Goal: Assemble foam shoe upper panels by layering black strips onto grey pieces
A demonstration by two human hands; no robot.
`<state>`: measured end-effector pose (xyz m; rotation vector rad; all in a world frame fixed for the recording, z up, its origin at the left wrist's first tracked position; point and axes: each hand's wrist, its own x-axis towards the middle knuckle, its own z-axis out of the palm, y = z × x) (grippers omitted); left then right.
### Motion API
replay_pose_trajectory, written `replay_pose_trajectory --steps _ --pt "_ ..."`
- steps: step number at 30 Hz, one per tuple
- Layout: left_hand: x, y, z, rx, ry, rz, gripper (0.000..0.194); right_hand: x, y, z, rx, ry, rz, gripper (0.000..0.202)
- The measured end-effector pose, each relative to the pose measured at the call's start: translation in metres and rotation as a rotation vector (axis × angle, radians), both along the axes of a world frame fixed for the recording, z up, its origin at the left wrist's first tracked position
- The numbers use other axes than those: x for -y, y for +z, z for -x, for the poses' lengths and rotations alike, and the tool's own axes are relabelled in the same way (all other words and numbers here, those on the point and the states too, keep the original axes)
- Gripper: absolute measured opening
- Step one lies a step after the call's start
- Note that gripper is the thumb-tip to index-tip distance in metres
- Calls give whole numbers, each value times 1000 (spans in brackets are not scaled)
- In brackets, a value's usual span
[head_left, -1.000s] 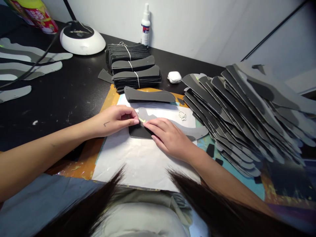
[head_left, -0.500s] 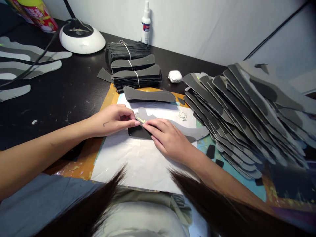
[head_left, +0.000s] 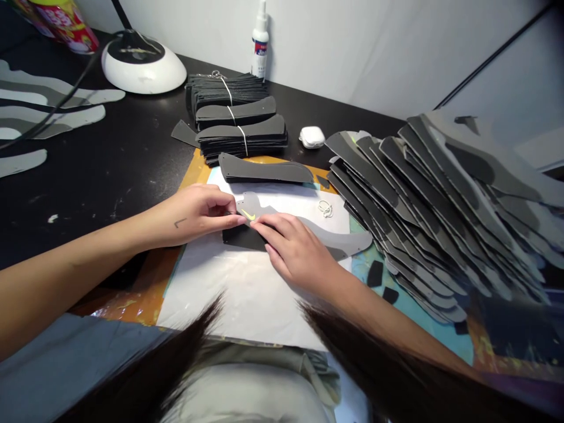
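A light-grey, curved shoe-upper panel (head_left: 346, 239) with a small yellow tick mark (head_left: 249, 215) lies on the white paper (head_left: 211, 288). Along its near side is a dark shoe-upper piece (head_left: 240, 235), its edge meeting the panel under my fingers. My left hand (head_left: 198, 210) pinches the dark piece's upper left edge between thumb and forefinger. From the right, my right hand (head_left: 299, 247) has its fingers together, gripping the same edge just below the yellow mark. The fingers hide much of the join.
Behind the paper lie a loose dark stack (head_left: 264, 169) and banded bundles (head_left: 242, 138). Many grey panels fan out in a pile (head_left: 418, 205) at right. A lamp base (head_left: 143, 67), spray bottle (head_left: 260, 44), white case (head_left: 312, 137) and rubber band (head_left: 325, 208) also stand or lie there.
The view has shifted slightly. Both hands and the pieces sit a little further left in the picture, with the pinch at the edge held much as before.
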<state>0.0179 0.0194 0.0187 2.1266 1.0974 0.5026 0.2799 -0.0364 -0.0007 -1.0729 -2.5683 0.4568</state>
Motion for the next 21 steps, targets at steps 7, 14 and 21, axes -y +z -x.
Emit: replay_pose_trajectory --steps 7,14,21 --pt "-5 -1 9 -62 -51 56 47 1 0 -3 -78 11 -7 48" --pt "-6 -3 8 -172 -61 24 48 1 -5 -7 -97 49 -53 33" --pt "-8 -12 12 -175 -71 -11 46 1 -6 -6 -97 35 -46 33"
